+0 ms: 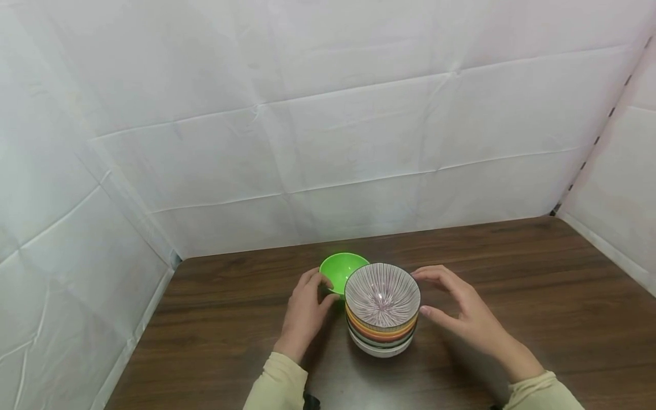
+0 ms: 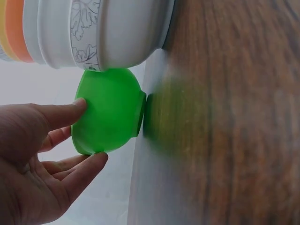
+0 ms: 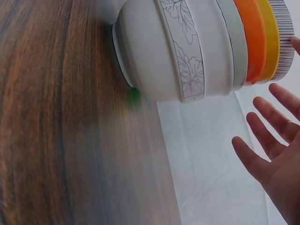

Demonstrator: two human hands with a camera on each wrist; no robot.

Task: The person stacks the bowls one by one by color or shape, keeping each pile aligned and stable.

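My left hand [image 1: 303, 313] grips a bright green bowl [image 1: 339, 270] by its side, thumb and fingers spread around the rim. In the left wrist view the green bowl [image 2: 110, 112] stands upright, its foot at or just above the tabletop. Right beside it is a stack of nested bowls [image 1: 381, 336], topped by a bowl with dark radiating lines [image 1: 381, 293]. Yellow, orange, pale green and white bowls show below. My right hand [image 1: 463, 310] is at the stack's right side with fingers spread; in the right wrist view its fingers [image 3: 262, 159] stand apart from the bowls.
The bowls stand on a dark wood-grain table [image 1: 220, 330]. White sheeting [image 1: 328, 136] hangs behind the table's far edge and along both sides. A leaf-patterned band [image 3: 187, 61] runs around the lower white bowl.
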